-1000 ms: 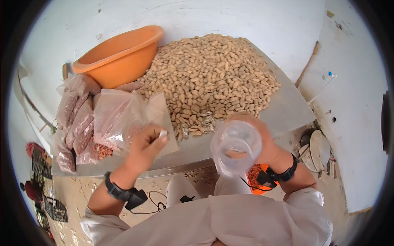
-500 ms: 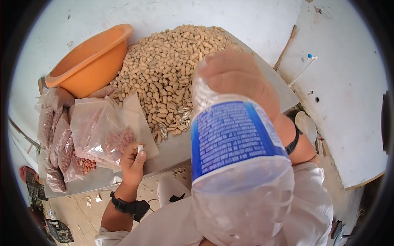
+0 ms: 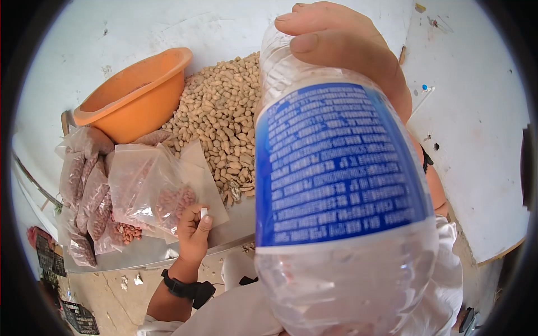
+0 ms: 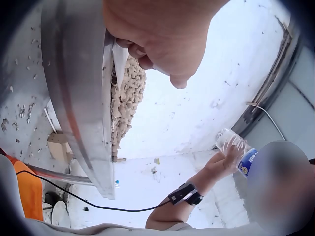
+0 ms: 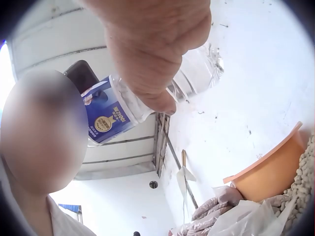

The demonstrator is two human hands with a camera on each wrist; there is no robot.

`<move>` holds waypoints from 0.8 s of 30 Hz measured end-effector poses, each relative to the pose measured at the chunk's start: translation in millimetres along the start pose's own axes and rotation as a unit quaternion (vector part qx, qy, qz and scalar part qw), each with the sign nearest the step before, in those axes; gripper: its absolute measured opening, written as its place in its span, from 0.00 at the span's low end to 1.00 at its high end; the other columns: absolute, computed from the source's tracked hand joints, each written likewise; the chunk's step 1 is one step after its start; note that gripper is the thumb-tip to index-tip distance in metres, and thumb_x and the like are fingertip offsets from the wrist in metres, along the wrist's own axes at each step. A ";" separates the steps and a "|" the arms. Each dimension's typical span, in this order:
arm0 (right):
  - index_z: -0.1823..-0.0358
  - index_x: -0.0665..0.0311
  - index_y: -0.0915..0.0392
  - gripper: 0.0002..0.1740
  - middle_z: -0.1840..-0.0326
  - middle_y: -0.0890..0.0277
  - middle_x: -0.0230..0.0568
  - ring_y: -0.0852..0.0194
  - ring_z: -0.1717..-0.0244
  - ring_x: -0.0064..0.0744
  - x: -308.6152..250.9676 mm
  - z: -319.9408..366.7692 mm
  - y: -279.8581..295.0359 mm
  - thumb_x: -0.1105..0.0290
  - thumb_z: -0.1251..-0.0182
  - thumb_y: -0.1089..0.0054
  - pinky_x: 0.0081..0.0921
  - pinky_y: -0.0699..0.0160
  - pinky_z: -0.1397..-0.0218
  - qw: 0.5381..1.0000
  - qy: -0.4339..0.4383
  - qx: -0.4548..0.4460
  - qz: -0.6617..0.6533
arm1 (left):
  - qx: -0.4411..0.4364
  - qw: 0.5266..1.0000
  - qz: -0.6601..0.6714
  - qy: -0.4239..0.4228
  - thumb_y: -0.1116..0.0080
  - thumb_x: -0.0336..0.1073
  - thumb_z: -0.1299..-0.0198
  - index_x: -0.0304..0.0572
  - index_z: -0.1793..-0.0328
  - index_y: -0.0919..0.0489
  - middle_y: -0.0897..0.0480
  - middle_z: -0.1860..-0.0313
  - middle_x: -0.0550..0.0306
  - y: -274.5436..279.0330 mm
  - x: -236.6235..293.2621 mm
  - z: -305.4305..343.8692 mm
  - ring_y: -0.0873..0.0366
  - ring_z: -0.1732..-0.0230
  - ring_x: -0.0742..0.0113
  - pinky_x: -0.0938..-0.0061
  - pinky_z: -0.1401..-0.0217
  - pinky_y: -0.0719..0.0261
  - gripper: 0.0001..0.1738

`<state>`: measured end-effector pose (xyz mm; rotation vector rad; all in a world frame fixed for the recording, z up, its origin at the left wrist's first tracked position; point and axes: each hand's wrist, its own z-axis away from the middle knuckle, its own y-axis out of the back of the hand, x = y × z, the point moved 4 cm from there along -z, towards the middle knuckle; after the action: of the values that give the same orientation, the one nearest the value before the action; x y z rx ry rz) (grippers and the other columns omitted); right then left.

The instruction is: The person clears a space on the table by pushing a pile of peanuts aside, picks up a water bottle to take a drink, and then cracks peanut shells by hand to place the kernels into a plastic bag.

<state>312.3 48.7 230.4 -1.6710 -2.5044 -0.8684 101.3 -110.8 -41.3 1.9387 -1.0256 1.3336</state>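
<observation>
My right hand [image 3: 358,47] grips a clear plastic bottle [image 3: 342,162] with a blue label around its lower body. In the head view the bottle is large and close to the camera. The left wrist view shows that bottle [image 4: 248,161] raised and tilted, its bottom toward the wall and its label end at the person's face. Over the table's front edge, my left hand [image 3: 193,238] pinches a small white bottle cap [image 3: 204,212] between thumb and curled fingers. Right beside this hand lie clear bags [image 3: 143,179] of pink peanut kernels.
A heap of unshelled peanuts [image 3: 224,106] covers the back of the metal table [image 3: 140,262], partly hidden by the bottle. An orange basin [image 3: 140,106] stands at the back left. Filled bags [image 3: 92,196] pile up at the left, with loose kernels [image 3: 130,232] beside them. Black crates [image 3: 79,316] sit on the floor.
My right hand has lifted the bottle from over the table's front edge up to the face, tipping it. The left hand stays near the bags, still pinching the cap.
</observation>
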 end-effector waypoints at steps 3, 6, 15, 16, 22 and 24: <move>0.51 0.63 0.24 0.22 0.50 0.25 0.49 0.28 0.49 0.42 -4.0 -10.7 9.5 0.72 0.51 0.31 0.36 0.33 0.44 0.994 0.080 -0.022 0.075 | -0.005 1.000 0.016 0.015 0.44 0.35 0.37 0.36 0.51 0.28 0.30 0.71 0.71 1.0 -3.6 0.5 0.39 0.71 0.83 0.87 0.67 0.40 0.12; 0.51 0.65 0.24 0.22 0.48 0.26 0.51 0.29 0.48 0.44 6.1 -10.1 9.7 0.71 0.50 0.31 0.36 0.34 0.44 0.989 0.135 0.025 0.058 | 0.002 1.000 0.023 0.004 0.43 0.33 0.38 0.36 0.50 0.28 0.30 0.71 0.70 1.2 -3.8 1.3 0.38 0.70 0.83 0.87 0.65 0.39 0.13; 0.51 0.66 0.25 0.22 0.47 0.27 0.53 0.29 0.47 0.45 -14.0 -25.7 24.7 0.64 0.45 0.34 0.39 0.35 0.43 0.991 0.090 -0.004 0.101 | 0.012 1.000 0.015 -0.014 0.42 0.31 0.40 0.37 0.47 0.28 0.28 0.68 0.69 3.5 -4.1 1.8 0.35 0.67 0.81 0.86 0.61 0.37 0.16; 0.51 0.67 0.25 0.22 0.47 0.27 0.53 0.29 0.47 0.45 -16.7 -28.0 27.1 0.65 0.46 0.34 0.39 0.35 0.43 0.992 0.089 -0.005 0.091 | 0.014 1.000 0.020 -0.014 0.42 0.31 0.40 0.37 0.46 0.28 0.27 0.67 0.68 2.7 -1.6 1.4 0.35 0.66 0.81 0.86 0.61 0.37 0.16; 0.54 0.67 0.23 0.17 0.49 0.26 0.52 0.29 0.48 0.45 -18.5 -36.1 32.7 0.69 0.46 0.34 0.37 0.33 0.44 0.988 0.110 0.024 0.103 | 0.012 0.998 0.046 -0.031 0.42 0.30 0.41 0.37 0.44 0.29 0.27 0.65 0.67 1.3 4.3 1.0 0.34 0.64 0.79 0.84 0.59 0.36 0.19; 0.55 0.67 0.22 0.17 0.49 0.26 0.52 0.29 0.48 0.45 -19.2 -37.1 34.9 0.70 0.46 0.35 0.36 0.33 0.43 0.988 0.094 0.016 0.123 | 0.014 0.996 0.080 -0.028 0.42 0.29 0.41 0.38 0.44 0.29 0.27 0.65 0.67 -1.7 5.6 0.4 0.33 0.64 0.79 0.84 0.59 0.36 0.19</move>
<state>339.7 25.5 271.3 -1.7482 -2.1255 -0.9078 104.1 -111.7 -36.2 1.9584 -1.2176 1.3930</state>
